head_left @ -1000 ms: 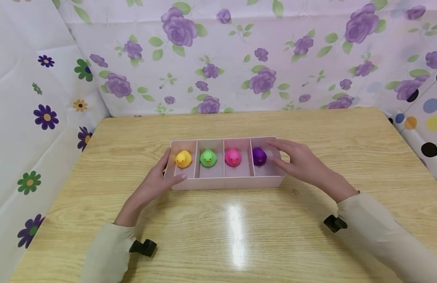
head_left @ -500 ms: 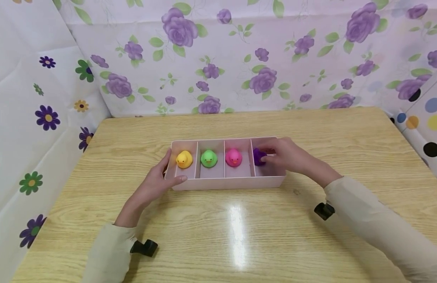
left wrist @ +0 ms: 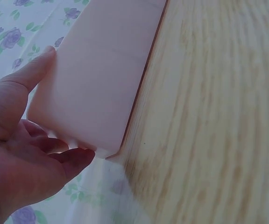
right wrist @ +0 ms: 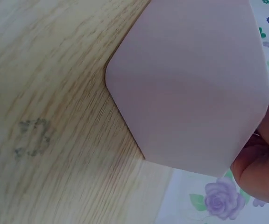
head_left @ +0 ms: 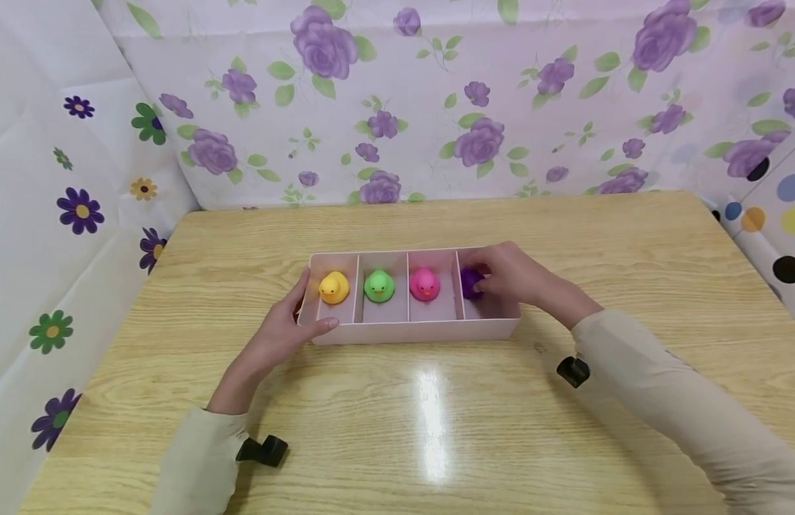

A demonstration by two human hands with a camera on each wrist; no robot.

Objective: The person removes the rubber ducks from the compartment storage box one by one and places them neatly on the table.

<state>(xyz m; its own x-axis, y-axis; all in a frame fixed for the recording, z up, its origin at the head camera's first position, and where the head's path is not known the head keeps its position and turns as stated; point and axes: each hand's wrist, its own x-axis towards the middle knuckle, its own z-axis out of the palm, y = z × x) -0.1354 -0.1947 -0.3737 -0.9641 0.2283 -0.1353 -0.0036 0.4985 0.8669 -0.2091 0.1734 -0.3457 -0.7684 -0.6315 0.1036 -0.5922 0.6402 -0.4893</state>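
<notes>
A pale pink box (head_left: 410, 333) with a row of compartments lies on the wooden table. From left to right it holds a yellow toy duck (head_left: 334, 287), a green duck (head_left: 379, 286), a pink duck (head_left: 425, 285) and a purple duck (head_left: 468, 284), each in its own compartment. My left hand (head_left: 283, 330) grips the box's left end, thumb over the front rim and fingers along the end wall. Inside the rightmost compartment, my right hand (head_left: 516, 274) pinches the purple duck and partly covers it. The right wrist view shows mostly the box wall, which hides those fingertips.
Wooden tabletop (head_left: 346, 429) surrounds the box on every side. Behind it hangs a floral sheet (head_left: 423, 93), with another flowered sheet (head_left: 24, 236) along the left edge. A polka-dotted sheet (head_left: 773, 236) borders the right.
My right hand has moved left and down into the rightmost compartment, and its fingers have closed on the purple duck. The left hand and the box have stayed in place.
</notes>
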